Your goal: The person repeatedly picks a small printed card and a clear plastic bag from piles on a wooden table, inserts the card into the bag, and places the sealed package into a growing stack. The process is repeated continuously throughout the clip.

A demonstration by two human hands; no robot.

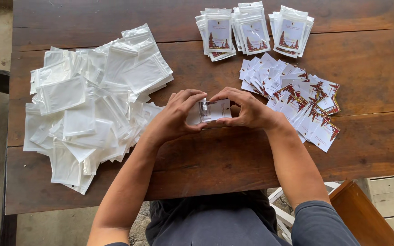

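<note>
Both hands met at the middle of the wooden table – the left hand and right hand each pinched closed on one end of a small clear pouch with a printed card inside. To the left lay a loose heap of empty pouches. Just right of the hands spread a fan of printed cards – beyond them, at the far edge, stood three stacks of filled pouches

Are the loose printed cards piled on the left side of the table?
No, the loose printed cards lie fanned out on the right of the wooden table, while the left side holds a heap of empty clear bags.
</note>
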